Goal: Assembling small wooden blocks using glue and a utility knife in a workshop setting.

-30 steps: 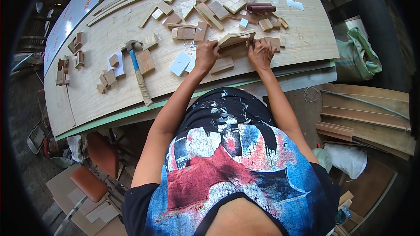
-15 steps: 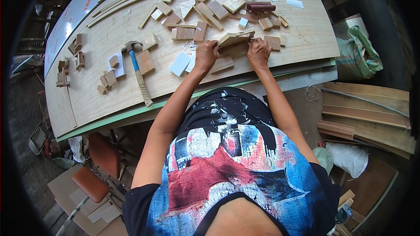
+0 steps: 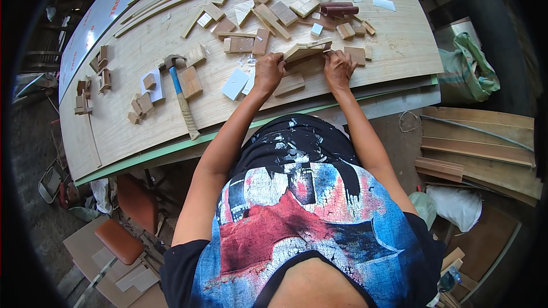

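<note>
A small wooden piece (image 3: 306, 51) with a slanted top edge is held between my two hands near the table's front edge. My left hand (image 3: 269, 72) is closed, fingers pinching its left end. At the other end my right hand (image 3: 340, 69) is closed too, knuckles up, its fingertips partly hidden against the wood. Just below the held piece lies a flat wooden block (image 3: 290, 84). A white square piece (image 3: 234, 84) rests beside my left wrist. Close to my right hand is a square brown wood block (image 3: 355, 55).
A claw hammer (image 3: 178, 88) lies to the left, near several small wooden blocks (image 3: 141, 102). Scrap blocks (image 3: 238, 44) and long strips (image 3: 165, 11) cover the far side of the plywood tabletop (image 3: 399, 51). Boards (image 3: 474, 145) and a greenish sack (image 3: 471, 68) stand at the right.
Hardly anything differs. My right hand has shifted very slightly to the right; my left hand keeps its hold on the wooden piece.
</note>
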`<state>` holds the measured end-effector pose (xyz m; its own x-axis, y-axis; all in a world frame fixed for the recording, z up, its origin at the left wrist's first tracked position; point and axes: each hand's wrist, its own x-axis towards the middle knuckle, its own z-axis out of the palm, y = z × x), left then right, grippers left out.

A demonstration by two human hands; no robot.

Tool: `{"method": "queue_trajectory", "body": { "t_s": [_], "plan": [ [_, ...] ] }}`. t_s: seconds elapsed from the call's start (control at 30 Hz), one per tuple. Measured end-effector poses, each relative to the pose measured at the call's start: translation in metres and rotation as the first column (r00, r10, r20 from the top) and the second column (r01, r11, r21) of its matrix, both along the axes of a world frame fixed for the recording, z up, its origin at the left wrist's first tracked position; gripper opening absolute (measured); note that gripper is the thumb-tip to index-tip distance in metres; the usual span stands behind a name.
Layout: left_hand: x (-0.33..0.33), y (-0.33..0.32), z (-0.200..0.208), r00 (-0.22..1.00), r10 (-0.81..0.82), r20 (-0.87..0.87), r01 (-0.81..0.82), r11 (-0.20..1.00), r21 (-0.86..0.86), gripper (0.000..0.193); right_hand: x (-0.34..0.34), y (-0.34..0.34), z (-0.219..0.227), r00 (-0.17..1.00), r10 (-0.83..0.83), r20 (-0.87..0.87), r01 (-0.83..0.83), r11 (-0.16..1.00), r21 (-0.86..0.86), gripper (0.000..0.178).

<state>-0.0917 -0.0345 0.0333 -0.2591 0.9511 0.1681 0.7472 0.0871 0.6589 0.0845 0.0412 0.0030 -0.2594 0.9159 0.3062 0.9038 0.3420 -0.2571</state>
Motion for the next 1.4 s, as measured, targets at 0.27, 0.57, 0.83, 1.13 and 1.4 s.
{"method": "queue_trajectory", "body": {
  "t_s": [0.27, 0.57, 0.83, 1.13, 1.4],
  "plan": [
    [-0.001, 0.000, -0.001, 1.000, -0.023, 0.003, 0.023, 1.000, 0.012, 0.015, 0.002, 0.002, -0.004, 1.000, 0.015, 0.006, -0.016, 0.999, 0.036, 0.010],
    [-0.002, -0.002, -0.005, 1.000, -0.005, 0.025, 0.004, 0.999, 0.039, 0.017, 0.010, 0.004, 0.004, 0.998, -0.014, -0.065, 0.013, 1.000, -0.018, 0.017],
    [-0.001, -0.001, -0.003, 1.000, -0.010, 0.023, 0.009, 1.000, 0.026, 0.017, 0.004, 0.010, 0.006, 0.984, 0.027, -0.176, -0.042, 0.996, -0.079, 0.028],
    [-0.001, -0.002, -0.003, 1.000, -0.006, 0.025, 0.006, 1.000, 0.016, 0.016, 0.008, 0.008, 0.002, 0.982, 0.062, -0.180, -0.076, 0.994, -0.073, 0.033],
    [0.000, -0.001, -0.002, 0.999, -0.009, 0.052, 0.009, 1.000, 0.002, 0.015, 0.017, 0.018, -0.001, 0.981, 0.094, -0.168, -0.106, 0.992, -0.067, 0.030]
  ]
}}
